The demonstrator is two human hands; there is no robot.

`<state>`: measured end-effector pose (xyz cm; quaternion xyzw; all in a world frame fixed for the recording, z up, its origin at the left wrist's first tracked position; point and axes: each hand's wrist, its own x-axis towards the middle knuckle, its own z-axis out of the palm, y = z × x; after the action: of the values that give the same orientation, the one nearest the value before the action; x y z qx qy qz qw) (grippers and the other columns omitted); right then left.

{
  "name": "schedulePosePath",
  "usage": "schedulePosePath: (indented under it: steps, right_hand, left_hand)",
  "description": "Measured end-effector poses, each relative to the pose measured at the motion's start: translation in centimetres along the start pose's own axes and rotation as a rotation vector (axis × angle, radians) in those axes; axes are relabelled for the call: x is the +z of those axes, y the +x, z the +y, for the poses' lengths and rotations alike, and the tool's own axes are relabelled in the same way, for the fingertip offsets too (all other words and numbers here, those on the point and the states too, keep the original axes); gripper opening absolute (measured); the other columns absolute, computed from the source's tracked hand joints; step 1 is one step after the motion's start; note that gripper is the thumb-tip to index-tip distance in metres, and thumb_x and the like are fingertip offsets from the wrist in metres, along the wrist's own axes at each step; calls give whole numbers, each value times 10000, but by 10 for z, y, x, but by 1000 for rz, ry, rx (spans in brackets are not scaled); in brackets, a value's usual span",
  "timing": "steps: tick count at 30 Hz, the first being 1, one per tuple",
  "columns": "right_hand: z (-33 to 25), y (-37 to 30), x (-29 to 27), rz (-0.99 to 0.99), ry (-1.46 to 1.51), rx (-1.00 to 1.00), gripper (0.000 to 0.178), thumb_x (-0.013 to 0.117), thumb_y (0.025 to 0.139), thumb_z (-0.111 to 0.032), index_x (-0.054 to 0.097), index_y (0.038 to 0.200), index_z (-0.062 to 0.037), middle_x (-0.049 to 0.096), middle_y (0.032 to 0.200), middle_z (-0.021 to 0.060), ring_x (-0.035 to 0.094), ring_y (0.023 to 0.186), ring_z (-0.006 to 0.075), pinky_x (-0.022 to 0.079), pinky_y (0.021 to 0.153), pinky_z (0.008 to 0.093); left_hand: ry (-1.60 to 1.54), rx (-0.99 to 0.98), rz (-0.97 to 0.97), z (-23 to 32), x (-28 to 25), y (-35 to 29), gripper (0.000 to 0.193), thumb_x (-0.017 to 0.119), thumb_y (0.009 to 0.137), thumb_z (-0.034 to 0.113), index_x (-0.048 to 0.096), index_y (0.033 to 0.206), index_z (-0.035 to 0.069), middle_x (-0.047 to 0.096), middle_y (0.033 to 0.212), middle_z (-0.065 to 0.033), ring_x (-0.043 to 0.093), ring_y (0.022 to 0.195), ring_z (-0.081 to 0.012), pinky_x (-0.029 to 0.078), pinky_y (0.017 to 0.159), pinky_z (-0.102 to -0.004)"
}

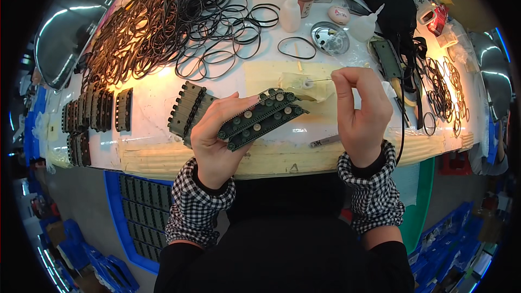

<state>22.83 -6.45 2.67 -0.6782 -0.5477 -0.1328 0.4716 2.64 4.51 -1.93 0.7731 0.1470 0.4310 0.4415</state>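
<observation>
My left hand [213, 141] is closed around a pair of dark green toy tank wheel-and-track pieces [260, 119], tilted with their round wheels showing. Between the fingertips of my right hand [362, 114] is a thin needle-like rod [321, 80], pointing left. Its tip reaches over a small yellowish taped pad [293, 81] with a pale round spot. Behind my left hand, more toothed track pieces [187, 107] lie side by side on the table. A flat grey tool, perhaps tweezers [324, 141], rests between my hands near the front edge.
A large heap of black rubber bands [157, 32] covers the back left. Stacked track pieces [97, 109] stand at the left. White squeeze bottles [290, 15] and a round clear dish [330, 38] are at the back. Below the table, a blue tray [112, 195] holds several green pieces.
</observation>
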Motion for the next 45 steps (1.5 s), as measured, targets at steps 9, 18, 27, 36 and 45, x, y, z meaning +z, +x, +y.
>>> schedulePosePath:
  steps: [9,18,27,36,45]
  right_hand:
    - [0,3,0,-142,-177,-119,194,691,828,-93,652,1008,-33,622,907,92,577,831,286,474,700,365]
    - [-62,9,-15,-510,-245,-519,520,624,830,-151,529,1340,-136,557,1239,56,483,1223,242,340,1104,533]
    - [-85,2,-15,-418,-329,-645,357,598,834,-153,639,1185,-106,631,1053,32,573,1101,181,404,1068,527]
    - [-74,12,-8,-362,-44,-524,342,654,674,-73,619,1013,-51,589,947,86,608,923,253,469,1003,496]
    - [-61,22,-24,-524,370,-180,409,695,599,-8,602,997,-27,575,948,127,606,872,308,503,755,376]
  left_hand:
    - [-22,-12,40,-2,2,0,425,763,701,-10,673,1112,47,704,1038,-81,652,1001,-221,430,1023,-462]
    - [254,171,-78,12,-1,11,362,785,669,90,680,1015,67,690,966,-48,646,988,-242,419,1014,-485]
    - [661,230,-168,47,-9,22,256,729,691,138,684,937,84,662,879,-7,629,896,-201,384,1047,-510]
    - [406,114,-89,60,-2,18,915,795,632,34,347,1430,23,671,846,-7,649,842,-208,376,1048,-534]
    - [-219,-43,-55,41,-4,2,1109,739,662,-61,45,1526,-4,601,903,-56,618,780,-139,447,1003,-452]
